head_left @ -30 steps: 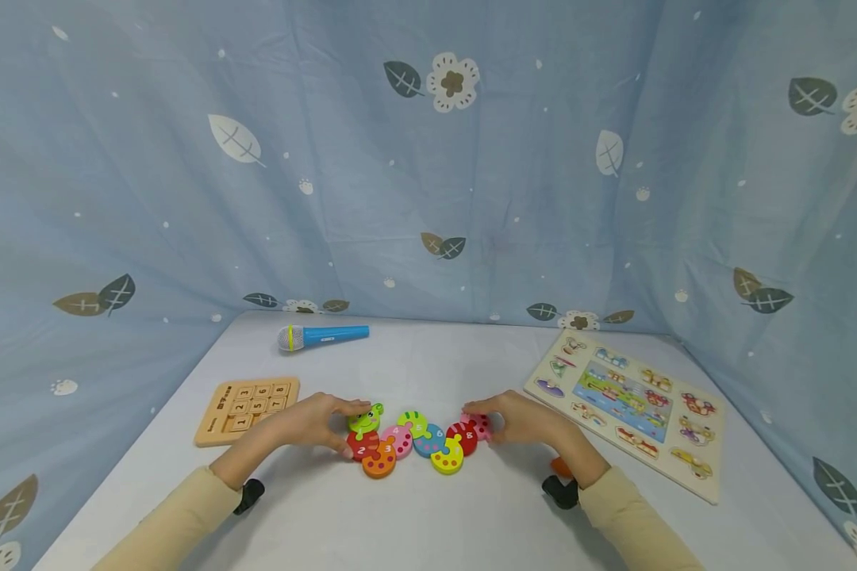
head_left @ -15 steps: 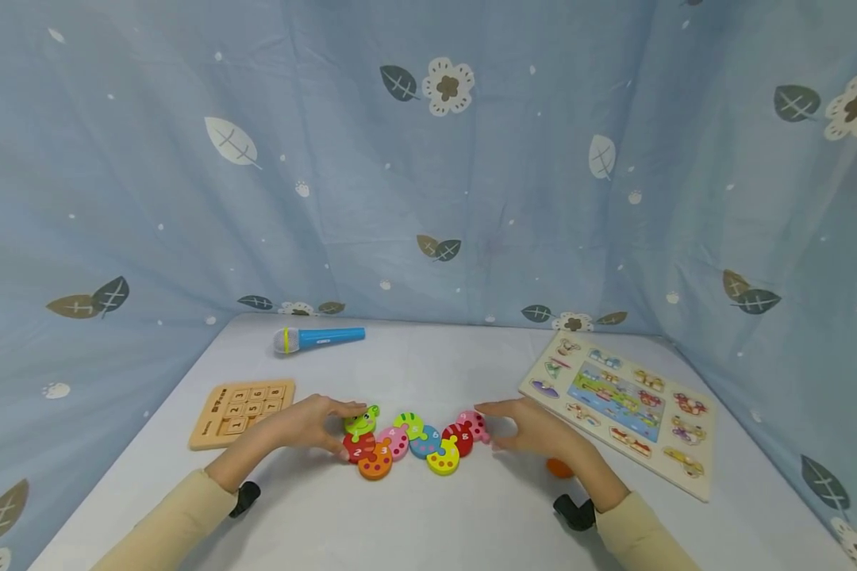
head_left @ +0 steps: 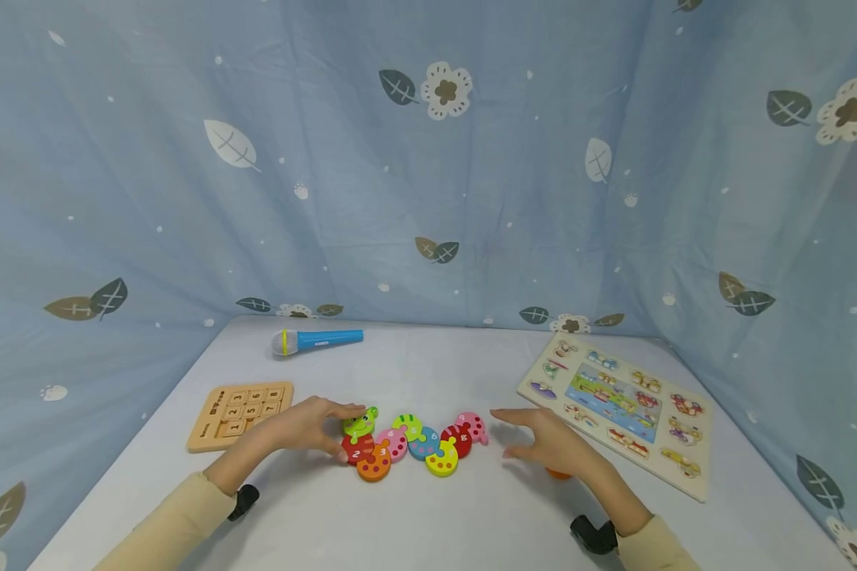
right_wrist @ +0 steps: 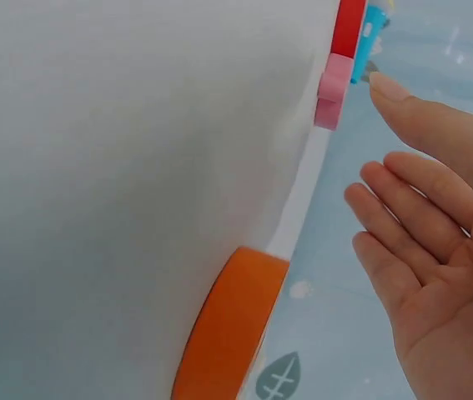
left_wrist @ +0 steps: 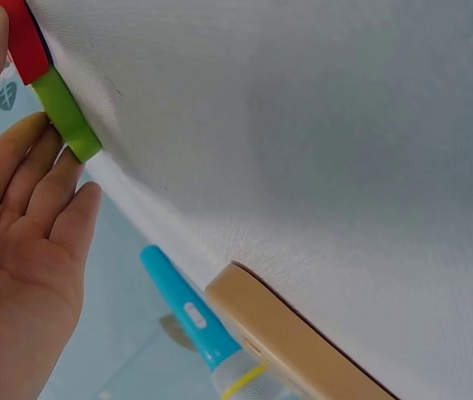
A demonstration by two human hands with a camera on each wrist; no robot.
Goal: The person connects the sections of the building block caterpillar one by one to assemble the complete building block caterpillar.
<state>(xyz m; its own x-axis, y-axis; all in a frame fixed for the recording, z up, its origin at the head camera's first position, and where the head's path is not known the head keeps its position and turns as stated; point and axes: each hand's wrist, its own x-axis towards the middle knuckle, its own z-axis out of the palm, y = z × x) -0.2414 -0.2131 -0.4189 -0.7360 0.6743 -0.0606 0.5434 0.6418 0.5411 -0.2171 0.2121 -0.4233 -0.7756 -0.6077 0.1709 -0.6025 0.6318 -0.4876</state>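
Observation:
A colourful caterpillar number puzzle (head_left: 424, 442) lies joined in a wavy row on the table, with several numbered round pieces and a green smiling head (head_left: 359, 425) at its left end. My left hand (head_left: 303, 426) rests at that end: the fingers touch the edge of the green piece (left_wrist: 67, 117) and the thumb touches the red piece (left_wrist: 26, 42), fingers loosely extended. To the right of the pink end piece (head_left: 474, 427), my right hand (head_left: 553, 441) is apart from the puzzle, its fingers and thumb spread and holding nothing. Beside it, partly hidden, lies an orange piece (right_wrist: 236, 321).
A wooden number slide puzzle (head_left: 240, 414) lies to the left, near the left forearm. Behind it is a blue toy microphone (head_left: 318, 341). A wooden picture peg puzzle (head_left: 617, 412) lies at the right. A blue patterned curtain (head_left: 428, 159) surrounds the white table (head_left: 428, 531).
My right hand has let go of the pink end piece and moved to the right, away from it. The left hand stays at the head end. The view has shifted slightly.

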